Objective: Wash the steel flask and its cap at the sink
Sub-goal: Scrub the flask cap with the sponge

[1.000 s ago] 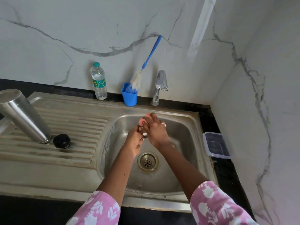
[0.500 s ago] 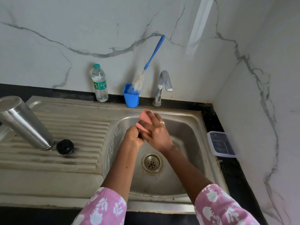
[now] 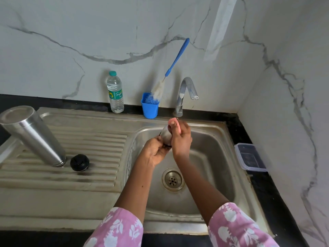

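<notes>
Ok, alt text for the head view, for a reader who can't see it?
Over the sink, a person's left hand holds a steel cap while the right hand presses a pink sponge against it. The steel flask stands on the draining board at left, beside a black stopper; a water bottle, brush cup and tap line the wall.

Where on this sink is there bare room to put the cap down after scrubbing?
Free: the drainboard ribs between the stopper and the basin, and the flat strip in front of them. The basin floor round the drain is bare too. Crowded: the back ledge with bottle, cup and tap; flask on the drainboard's left.
</notes>
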